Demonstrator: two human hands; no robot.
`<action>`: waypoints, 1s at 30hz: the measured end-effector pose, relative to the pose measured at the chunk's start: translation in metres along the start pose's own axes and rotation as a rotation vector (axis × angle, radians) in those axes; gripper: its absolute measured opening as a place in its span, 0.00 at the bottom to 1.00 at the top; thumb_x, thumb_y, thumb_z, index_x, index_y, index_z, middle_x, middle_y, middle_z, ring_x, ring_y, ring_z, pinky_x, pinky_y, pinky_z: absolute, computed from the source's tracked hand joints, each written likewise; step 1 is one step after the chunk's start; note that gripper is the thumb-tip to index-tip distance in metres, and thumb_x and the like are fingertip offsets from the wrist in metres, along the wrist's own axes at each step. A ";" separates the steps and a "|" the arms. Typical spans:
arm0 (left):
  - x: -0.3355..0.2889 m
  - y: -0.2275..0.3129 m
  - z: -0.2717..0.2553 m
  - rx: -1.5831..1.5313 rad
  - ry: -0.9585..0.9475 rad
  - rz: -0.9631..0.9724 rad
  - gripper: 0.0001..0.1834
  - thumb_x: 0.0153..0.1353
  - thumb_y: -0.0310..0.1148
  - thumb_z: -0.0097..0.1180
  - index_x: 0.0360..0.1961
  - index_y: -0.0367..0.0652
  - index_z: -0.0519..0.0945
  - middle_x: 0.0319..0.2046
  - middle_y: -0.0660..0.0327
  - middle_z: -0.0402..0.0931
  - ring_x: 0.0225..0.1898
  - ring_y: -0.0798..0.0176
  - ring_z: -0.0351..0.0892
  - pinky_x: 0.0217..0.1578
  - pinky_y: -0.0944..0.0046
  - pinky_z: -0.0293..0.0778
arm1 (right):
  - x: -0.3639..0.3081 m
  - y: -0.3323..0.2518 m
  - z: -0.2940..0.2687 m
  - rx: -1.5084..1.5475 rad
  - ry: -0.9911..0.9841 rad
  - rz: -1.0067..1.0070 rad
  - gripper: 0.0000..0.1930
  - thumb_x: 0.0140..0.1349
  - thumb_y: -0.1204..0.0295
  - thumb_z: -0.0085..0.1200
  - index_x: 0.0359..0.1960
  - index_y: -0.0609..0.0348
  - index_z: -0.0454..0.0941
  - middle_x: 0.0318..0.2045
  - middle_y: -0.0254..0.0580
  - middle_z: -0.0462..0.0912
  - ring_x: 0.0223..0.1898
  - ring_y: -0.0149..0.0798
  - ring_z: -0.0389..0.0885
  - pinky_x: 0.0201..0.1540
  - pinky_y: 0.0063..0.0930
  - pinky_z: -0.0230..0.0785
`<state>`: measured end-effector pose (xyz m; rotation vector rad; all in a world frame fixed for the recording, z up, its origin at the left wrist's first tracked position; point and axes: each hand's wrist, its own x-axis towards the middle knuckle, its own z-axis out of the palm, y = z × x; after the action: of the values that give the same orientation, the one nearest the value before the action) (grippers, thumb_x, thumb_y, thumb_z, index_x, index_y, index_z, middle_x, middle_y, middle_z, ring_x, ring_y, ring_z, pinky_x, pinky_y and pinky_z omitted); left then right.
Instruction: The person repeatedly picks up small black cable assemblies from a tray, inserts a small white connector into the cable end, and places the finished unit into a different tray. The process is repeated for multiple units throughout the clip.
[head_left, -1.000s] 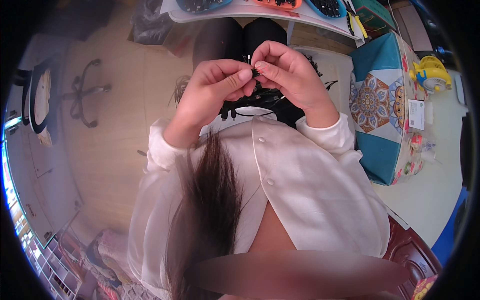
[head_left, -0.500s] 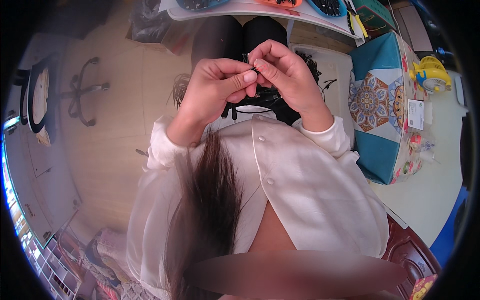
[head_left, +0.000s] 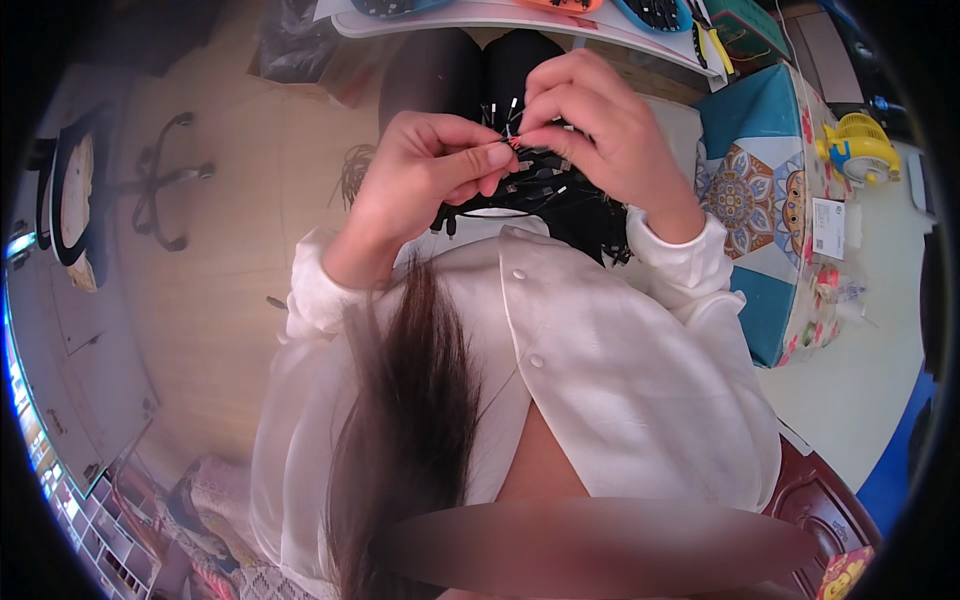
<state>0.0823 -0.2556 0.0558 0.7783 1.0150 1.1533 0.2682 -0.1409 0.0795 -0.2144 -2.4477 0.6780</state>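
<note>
Cables (head_left: 540,185), thin and black with small metal plugs, bunched in the lap just under both hands, above dark trousers. Head view, the only one: left hand (head_left: 425,175) curled, thumb and forefinger pinched on one fine cable end; right hand (head_left: 600,130) arched over from the far side, fingertips pinched on the same spot, so both meet at a tiny reddish tip between them. Held high and close, probably to keep the small end steady and in plain sight while the rest of the bundle hangs loose. Whether a second small part sits in the right pinch: cannot tell, too small.

Below, white shirt sleeves (head_left: 690,250) and a lock of dark hair. Pale wooden floor (head_left: 240,200) at left, with an office chair base (head_left: 165,190). White table edge (head_left: 520,15) at the top carrying blue and orange trays. At right, a patterned blue cushion (head_left: 755,190) and a yellow toy-like object (head_left: 855,145).
</note>
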 end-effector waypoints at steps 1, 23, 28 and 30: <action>-0.002 0.001 -0.001 -0.001 0.007 -0.013 0.08 0.61 0.27 0.60 0.32 0.30 0.83 0.18 0.63 0.74 0.16 0.78 0.61 0.16 0.76 0.53 | 0.001 0.001 -0.005 -0.050 0.083 0.000 0.07 0.53 0.76 0.63 0.32 0.60 0.77 0.36 0.37 0.76 0.38 0.38 0.75 0.39 0.29 0.70; -0.006 -0.002 0.004 0.336 -0.003 0.185 0.05 0.59 0.26 0.61 0.31 0.33 0.83 0.18 0.65 0.75 0.18 0.75 0.69 0.18 0.71 0.62 | -0.006 -0.004 -0.004 -0.012 -0.004 -0.157 0.10 0.46 0.80 0.65 0.30 0.63 0.78 0.32 0.41 0.77 0.33 0.42 0.76 0.35 0.28 0.69; -0.004 -0.009 0.008 0.971 0.072 0.784 0.05 0.57 0.23 0.62 0.33 0.32 0.83 0.20 0.58 0.79 0.19 0.70 0.74 0.20 0.65 0.67 | -0.016 -0.002 -0.001 0.985 -0.232 0.812 0.04 0.59 0.76 0.57 0.34 0.64 0.77 0.32 0.34 0.78 0.34 0.28 0.75 0.39 0.20 0.67; -0.006 -0.010 0.008 0.975 0.088 0.737 0.05 0.56 0.22 0.62 0.33 0.32 0.83 0.22 0.54 0.80 0.21 0.68 0.76 0.21 0.65 0.69 | -0.018 -0.002 0.000 1.039 -0.238 0.824 0.06 0.63 0.72 0.56 0.36 0.63 0.78 0.33 0.30 0.79 0.36 0.25 0.75 0.40 0.20 0.68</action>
<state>0.0923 -0.2633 0.0510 2.0110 1.4296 1.2717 0.2833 -0.1481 0.0719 -0.7369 -1.7979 2.2916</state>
